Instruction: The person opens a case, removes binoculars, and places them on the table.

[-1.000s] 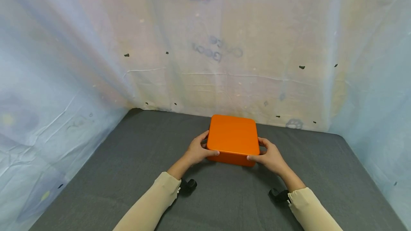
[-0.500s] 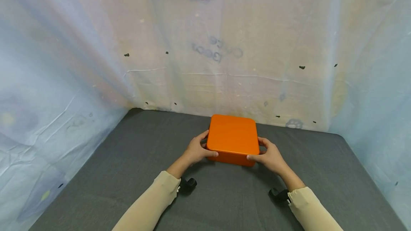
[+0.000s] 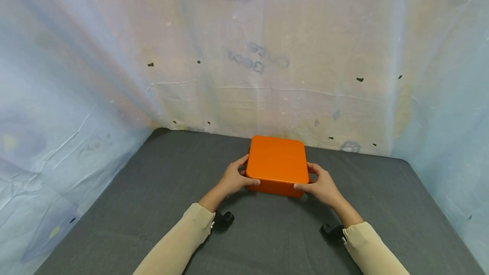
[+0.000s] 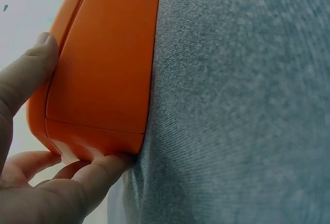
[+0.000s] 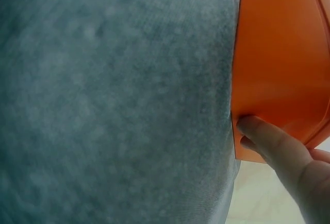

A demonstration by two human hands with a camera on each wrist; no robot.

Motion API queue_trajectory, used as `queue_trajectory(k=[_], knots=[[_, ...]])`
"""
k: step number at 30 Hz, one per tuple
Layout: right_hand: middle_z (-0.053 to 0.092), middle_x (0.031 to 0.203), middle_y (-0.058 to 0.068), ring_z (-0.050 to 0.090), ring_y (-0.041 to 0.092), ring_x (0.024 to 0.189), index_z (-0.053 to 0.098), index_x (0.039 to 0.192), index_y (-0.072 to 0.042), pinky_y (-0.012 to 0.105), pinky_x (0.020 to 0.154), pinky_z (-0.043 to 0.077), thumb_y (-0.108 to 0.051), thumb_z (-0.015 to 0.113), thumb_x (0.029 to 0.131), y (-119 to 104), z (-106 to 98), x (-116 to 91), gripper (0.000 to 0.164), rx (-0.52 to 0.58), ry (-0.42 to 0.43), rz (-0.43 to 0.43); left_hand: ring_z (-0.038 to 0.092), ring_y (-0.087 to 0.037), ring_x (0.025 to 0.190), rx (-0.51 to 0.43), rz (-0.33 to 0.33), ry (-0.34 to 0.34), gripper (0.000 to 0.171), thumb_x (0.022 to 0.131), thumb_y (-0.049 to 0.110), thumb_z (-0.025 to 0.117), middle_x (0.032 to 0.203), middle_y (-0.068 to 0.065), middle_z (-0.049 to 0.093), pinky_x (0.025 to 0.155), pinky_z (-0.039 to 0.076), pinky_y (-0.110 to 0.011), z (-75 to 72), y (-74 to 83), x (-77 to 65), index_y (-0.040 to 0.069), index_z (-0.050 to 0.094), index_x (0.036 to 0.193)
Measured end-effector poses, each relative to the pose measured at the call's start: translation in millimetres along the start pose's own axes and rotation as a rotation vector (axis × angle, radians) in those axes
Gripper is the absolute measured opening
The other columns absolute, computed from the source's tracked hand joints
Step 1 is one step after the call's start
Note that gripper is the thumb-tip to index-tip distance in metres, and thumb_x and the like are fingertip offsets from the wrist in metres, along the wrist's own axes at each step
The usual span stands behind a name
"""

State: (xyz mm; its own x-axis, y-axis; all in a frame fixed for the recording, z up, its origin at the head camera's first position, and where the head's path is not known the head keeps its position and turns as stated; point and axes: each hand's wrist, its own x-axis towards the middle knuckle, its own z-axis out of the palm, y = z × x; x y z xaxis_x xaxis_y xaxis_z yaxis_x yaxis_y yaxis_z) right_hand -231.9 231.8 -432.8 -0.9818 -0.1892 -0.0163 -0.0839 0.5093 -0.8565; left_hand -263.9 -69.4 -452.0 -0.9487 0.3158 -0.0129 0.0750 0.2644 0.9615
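An orange box (image 3: 277,159) with rounded corners and a smooth flat lid stands near the back of the grey surface. My left hand (image 3: 234,178) grips its left end, thumb across the front corner and fingers along the side. At the right end, my right hand (image 3: 320,186) holds it the same way, thumb on the front face. In the left wrist view, the thumb (image 4: 36,69) presses near the seam below the lid, and the fingers (image 4: 95,180) touch the end wall. A right-hand finger (image 5: 268,136) lies against the orange wall, low by the cloth, in the right wrist view.
Grey cloth (image 3: 183,173) covers the table under the box. Pale patterned curtains (image 3: 290,54) hang behind and at both sides. Black wrist mounts (image 3: 224,221) stick out below the cream sleeves (image 3: 187,239).
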Motion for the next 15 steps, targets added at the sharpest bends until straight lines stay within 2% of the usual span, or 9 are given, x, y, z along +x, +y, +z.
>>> queue_trajectory(k=[15], knots=[[0.042, 0.142, 0.024, 0.062, 0.038, 0.112, 0.028, 0.149, 0.0, 0.038, 0.083, 0.058, -0.032, 0.081, 0.078, 0.1, 0.2, 0.4, 0.095, -0.005, 0.002, -0.005, 0.05, -0.033, 0.13, -0.008, -0.001, -0.005, 0.105, 0.072, 0.021, 0.086, 0.159, -0.008, 0.027, 0.094, 0.054, -0.038, -0.6, -1.7, 0.6, 0.015, 0.022, 0.155]])
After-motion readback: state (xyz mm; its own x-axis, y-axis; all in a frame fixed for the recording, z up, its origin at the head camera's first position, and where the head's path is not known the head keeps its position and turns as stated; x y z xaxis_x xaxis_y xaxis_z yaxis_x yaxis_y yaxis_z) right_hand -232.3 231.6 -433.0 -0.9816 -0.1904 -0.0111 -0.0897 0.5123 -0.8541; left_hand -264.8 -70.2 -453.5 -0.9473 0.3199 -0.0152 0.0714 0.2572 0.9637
